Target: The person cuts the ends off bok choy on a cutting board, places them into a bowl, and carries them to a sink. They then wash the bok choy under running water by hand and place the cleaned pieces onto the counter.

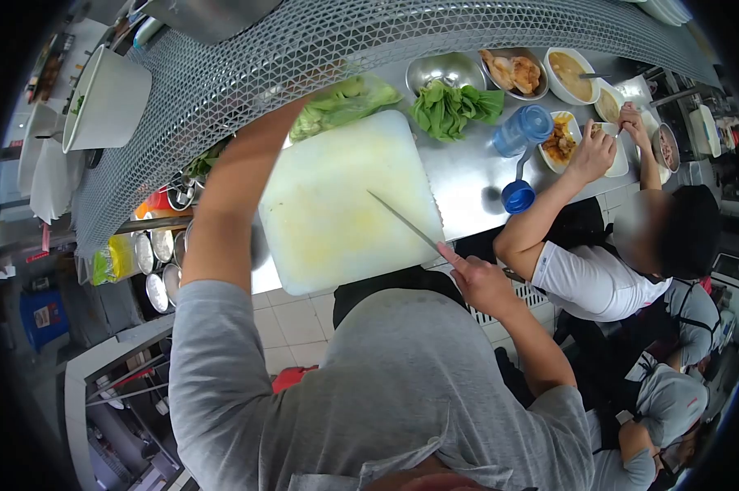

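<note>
My right hand (pixel 477 282) is closed round the handle of a knife (pixel 402 219), its index finger along the spine. The blade lies over the right part of a white cutting board (pixel 337 254), pointing up and left. My left arm reaches forward past the board's left side; the left hand itself is hidden behind the mesh shelf edge. Near that arm, at the board's far edge, lies a clear bag of green leafy vegetables (pixel 345 106). Loose green leaves (pixel 454 110) sit just beyond the board's far right corner.
A mesh shelf (pixel 198 90) arches over the far side. Metal bowls (pixel 445 72), a bowl of meat (pixel 513 74), a blue-capped bottle (pixel 523 131) and a blue cup (pixel 518 196) stand to the right. A co-worker (pixel 590 278) handles food there; other people are behind.
</note>
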The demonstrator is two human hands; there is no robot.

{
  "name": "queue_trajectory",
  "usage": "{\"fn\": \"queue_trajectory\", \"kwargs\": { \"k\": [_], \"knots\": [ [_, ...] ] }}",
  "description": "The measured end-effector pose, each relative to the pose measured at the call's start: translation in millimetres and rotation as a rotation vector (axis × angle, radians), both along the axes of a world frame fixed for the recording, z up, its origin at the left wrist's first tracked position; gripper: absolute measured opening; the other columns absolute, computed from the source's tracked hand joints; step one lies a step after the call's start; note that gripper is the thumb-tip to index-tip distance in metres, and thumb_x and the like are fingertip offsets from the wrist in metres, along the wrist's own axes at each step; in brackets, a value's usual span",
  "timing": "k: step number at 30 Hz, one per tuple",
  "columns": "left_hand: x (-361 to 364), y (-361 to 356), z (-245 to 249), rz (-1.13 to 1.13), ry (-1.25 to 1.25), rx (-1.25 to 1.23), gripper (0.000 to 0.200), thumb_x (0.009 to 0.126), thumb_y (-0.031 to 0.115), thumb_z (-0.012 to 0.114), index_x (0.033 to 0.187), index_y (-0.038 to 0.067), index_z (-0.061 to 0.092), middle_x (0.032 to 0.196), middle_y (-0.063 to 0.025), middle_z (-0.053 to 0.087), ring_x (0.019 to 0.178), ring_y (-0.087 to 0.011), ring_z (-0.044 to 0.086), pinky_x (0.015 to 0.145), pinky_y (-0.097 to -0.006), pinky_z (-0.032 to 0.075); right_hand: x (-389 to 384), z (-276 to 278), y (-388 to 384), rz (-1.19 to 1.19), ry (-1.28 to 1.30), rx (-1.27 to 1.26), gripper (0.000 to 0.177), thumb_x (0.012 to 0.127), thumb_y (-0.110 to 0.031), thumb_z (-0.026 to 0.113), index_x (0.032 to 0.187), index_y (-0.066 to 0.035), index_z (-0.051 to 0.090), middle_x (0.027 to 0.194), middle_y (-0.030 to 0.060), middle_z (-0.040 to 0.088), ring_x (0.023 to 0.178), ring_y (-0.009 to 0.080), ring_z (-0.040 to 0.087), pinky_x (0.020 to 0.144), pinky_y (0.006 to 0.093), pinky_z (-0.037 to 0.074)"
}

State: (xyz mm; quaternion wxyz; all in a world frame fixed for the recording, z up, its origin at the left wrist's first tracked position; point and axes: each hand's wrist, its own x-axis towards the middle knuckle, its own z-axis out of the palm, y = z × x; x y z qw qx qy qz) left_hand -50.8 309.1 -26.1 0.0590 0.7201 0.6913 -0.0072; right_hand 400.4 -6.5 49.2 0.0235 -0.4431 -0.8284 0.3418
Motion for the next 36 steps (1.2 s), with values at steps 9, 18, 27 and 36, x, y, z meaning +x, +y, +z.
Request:
{"fn": "queue_trajectory", "kwargs": {
  "k": [9,18,27,36],
  "knots": [
    [2.5,1.7,-18.9,-0.244,-0.001,-0.051,0.043,0.082,0.002,0.058,0.125,-0.002,0.053,0.122,-0.0237,0.063,0.117,-0.0388,0.060,0.096,-0.0428,0.050,3.2,5.2,0.4,0.001,-0.002,0.010,0.065,0.091,-0.013,0.062,0.151,-0.026,0.041,0.078,0.0184,0.062,0.067,0.0381,0.064,0.062,0.0483,0.054],
    [7.0,-8.8,44.3,-0.115,-0.002,-0.098,0.047,0.078,0.004,0.060,0.125,0.004,0.058,0.120,-0.0212,0.063,0.113,-0.0344,0.062,0.098,-0.0447,0.048,5.3,3.7,1.8,0.002,-0.003,0.009,0.064,0.090,-0.012,0.063,0.150,-0.025,0.043,0.077,0.0176,0.062,0.067,0.0374,0.064,0.063,0.0481,0.054],
    [50.2,-124.5,142.4,-0.284,-0.081,-0.540,0.041,0.076,0.010,0.061,0.116,0.006,0.065,0.117,-0.0185,0.064,0.111,-0.0323,0.061,0.098,-0.0461,0.046,1.9,-4.6,8.2,-0.115,0.221,-0.017,0.066,0.089,-0.004,0.062,0.149,-0.020,0.044,0.083,0.0220,0.065,0.074,0.0407,0.064,0.068,0.0485,0.052],
    [50.3,-229.1,56.9,-0.348,0.056,-0.144,0.034,0.073,0.006,0.069,0.107,0.010,0.066,0.111,-0.0136,0.060,0.103,-0.0337,0.059,0.092,-0.0513,0.045,-17.2,3.9,22.3,0.006,0.142,-0.062,0.063,0.092,-0.008,0.060,0.150,-0.018,0.041,0.085,0.0205,0.066,0.078,0.0396,0.064,0.072,0.0501,0.051]
  ]
}}
